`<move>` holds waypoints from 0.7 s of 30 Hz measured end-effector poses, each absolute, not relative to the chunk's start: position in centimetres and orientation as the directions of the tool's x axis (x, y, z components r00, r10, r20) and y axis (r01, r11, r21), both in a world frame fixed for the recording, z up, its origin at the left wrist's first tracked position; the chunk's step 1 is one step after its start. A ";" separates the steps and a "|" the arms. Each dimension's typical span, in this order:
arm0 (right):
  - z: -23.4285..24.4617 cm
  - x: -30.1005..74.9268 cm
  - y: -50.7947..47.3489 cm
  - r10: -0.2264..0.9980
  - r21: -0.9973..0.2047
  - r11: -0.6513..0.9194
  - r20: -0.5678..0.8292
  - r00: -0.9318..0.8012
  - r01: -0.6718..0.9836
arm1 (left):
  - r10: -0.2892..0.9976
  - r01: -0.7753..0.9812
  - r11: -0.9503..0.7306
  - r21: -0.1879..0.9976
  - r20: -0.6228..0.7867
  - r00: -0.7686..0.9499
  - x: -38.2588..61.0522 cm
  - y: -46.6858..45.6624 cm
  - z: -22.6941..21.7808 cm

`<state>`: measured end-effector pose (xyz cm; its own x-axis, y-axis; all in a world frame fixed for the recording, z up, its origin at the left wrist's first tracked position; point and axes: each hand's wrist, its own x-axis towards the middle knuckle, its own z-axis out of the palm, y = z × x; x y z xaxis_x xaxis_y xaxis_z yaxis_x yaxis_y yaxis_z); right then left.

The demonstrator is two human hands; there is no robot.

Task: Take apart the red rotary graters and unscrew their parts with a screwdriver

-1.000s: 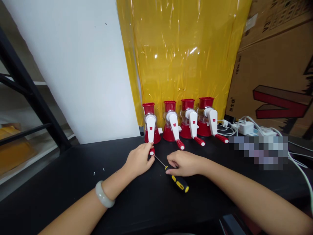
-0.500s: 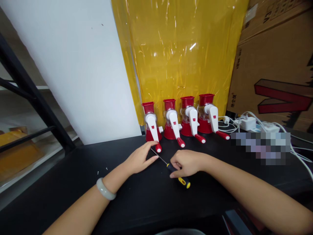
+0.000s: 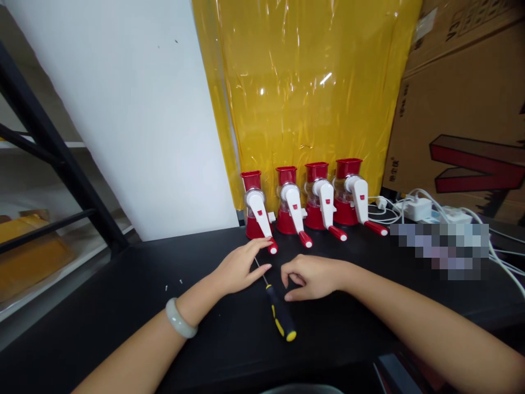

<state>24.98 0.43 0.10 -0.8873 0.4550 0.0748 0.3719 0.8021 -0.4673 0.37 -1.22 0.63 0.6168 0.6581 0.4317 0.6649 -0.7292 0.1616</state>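
Glossy plastic screwdriver [image 3: 280,318] handle, matt black table [image 3: 123,306], shiny yellow film [image 3: 303,87].

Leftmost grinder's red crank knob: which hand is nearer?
Left. The left hand has its fingertips right at the red crank knob; the right hand lies apart, nearer the camera, beside the screwdriver.

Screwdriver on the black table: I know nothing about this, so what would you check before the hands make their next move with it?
1. Screwdriver lies flat on the table, handle uncovered: ok.
2. Right hand has a grip on it: not ok; the hand sits beside the shaft, holding nothing.
3. Left hand is clear of the shaft: not ok; its fingers rest at the thin metal part.
4. Screwdriver tip is undamaged: cannot tell; the left fingers hide it.
5. Leftmost crank grinder stands upright: ok.
6. White cables are away from both hands: ok.
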 end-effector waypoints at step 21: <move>5.7 20.9 2.6 0.401 -0.152 0.900 0.659 -0.637 0.409 | 0.633 0.639 -0.750 0.169 0.462 0.621 0.5 -1.4 -0.2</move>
<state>20.89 2.65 5.69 -0.6368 0.4008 0.6587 0.4090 0.8998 -0.1521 0.48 -1.41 -0.23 0.6210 0.6331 0.4620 0.6390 -0.7503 0.1694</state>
